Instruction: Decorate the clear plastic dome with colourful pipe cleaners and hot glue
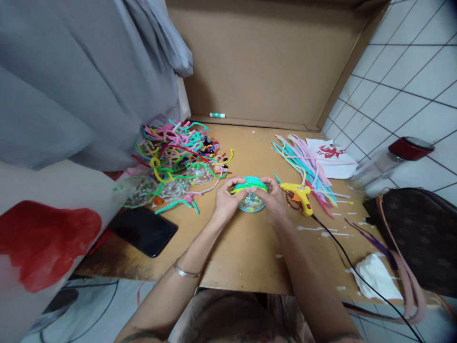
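Both my hands meet over the middle of the cardboard table point(250, 257). My left hand point(225, 200) and my right hand point(274, 200) hold a small round clear dome point(251, 204) between them, with green, teal and yellow pipe cleaners point(250, 183) curved over its top. My fingers press on the pipe cleaners from both sides. A yellow glue gun point(299, 195) lies just right of my right hand.
A tangled heap of coloured pipe cleaners point(174, 152) and clear domes point(171, 188) lies left. Straight pipe cleaners point(307, 164), a printed paper point(330, 155), a red-lidded jar point(389, 164) and a brown bag point(421, 233) are right. A black phone point(144, 231) lies near left, a tissue point(376, 276) near right.
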The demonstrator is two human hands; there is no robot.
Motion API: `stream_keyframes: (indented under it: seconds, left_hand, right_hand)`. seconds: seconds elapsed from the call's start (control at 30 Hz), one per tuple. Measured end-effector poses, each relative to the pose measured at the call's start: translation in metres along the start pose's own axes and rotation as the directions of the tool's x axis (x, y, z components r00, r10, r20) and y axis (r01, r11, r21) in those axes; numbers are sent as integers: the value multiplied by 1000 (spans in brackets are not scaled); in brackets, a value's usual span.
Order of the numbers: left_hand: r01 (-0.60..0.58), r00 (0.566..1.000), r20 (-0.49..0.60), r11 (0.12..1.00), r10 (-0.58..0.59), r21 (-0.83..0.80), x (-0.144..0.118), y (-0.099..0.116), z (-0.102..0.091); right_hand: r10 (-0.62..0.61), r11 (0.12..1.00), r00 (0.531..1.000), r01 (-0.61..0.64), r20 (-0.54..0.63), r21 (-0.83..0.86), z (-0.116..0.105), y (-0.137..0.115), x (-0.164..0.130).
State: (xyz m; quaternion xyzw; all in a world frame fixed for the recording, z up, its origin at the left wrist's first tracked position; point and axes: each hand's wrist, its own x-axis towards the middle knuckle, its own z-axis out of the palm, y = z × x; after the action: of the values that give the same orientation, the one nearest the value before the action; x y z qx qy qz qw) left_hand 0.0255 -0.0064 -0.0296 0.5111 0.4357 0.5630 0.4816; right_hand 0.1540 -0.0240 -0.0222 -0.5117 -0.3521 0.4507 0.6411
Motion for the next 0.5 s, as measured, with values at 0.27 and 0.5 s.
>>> stream_keyframes:
  seconds: [0.27, 0.5]
  left_hand:
    - [21, 1000, 8, 1000, -21, 2, 0, 7, -3]
    - [22, 1000, 6, 1000, -22, -5, 0, 4, -5]
  right_hand:
    - [50, 994, 998, -54, 39, 95, -5, 2, 7]
    - [59, 982, 997, -67, 49, 176, -7, 0, 8]
